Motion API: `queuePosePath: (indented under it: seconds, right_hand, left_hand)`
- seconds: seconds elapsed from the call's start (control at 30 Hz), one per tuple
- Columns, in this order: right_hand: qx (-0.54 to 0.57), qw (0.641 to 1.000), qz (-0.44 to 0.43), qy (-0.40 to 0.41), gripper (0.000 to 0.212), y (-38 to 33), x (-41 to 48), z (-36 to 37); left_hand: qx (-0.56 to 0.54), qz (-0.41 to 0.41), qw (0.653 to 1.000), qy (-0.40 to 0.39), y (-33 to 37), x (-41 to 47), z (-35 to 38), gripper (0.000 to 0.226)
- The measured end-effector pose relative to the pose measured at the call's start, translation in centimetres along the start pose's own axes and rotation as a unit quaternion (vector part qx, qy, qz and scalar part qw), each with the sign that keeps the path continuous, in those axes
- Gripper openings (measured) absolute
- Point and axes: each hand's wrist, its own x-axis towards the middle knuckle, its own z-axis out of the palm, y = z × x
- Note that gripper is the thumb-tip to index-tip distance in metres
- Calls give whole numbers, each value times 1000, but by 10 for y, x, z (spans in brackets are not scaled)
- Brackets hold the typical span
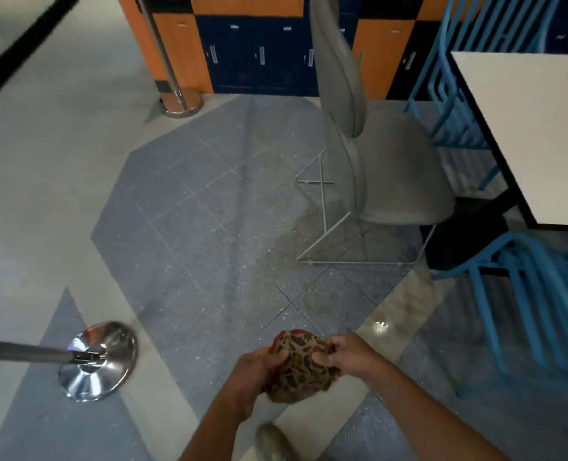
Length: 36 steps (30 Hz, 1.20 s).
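Both hands are on it: left hand (pixel 252 374) grips the patterned cloth bundle (pixel 301 367) from its left side, right hand (pixel 346 356) pinches its top right edge, so it sits bunched between them.

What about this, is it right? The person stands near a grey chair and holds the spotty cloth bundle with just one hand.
Not quite: both hands hold it. The head view shows the left hand and the right hand each gripping the spotty cloth bundle. The rest is right: the person stands near a grey chair.
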Motion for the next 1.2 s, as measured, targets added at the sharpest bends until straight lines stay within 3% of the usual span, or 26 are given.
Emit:
queuePosePath:
  seconds: [0.23,0.47,0.73,0.83,0.97,1.03,1.1,1.2]
  right_hand:
    - [8,999,-25,45,34,-72,-14,-17]
    - [28,998,-25,48,27,-90,7,-41]
    - [22,999,17,-19,47,-113,62,-67]
    - [32,999,35,-12,41,-129,74,-70]
    - [29,999,37,20,35,-142,76,-85]
    - [41,998,45,31,35,-140,75,-92]
    - [62,996,45,42,33,-135,74,-100]
    - [108,991,51,64,16,-121,75,-102]
  left_hand:
    - [81,37,996,28,97,-20,1,30]
    - [173,45,984,25,147,3,5,24]
    - [374,25,927,-15,215,70,-14,15]
    - [423,9,906,-28,241,98,-15,12]
    - [507,7,859,-70,272,129,9,15]
    - [576,13,810,-108,284,141,27,26]
    - [657,31,738,-150,290,153,46,39]
    - [709,46,669,-218,296,176,70,49]
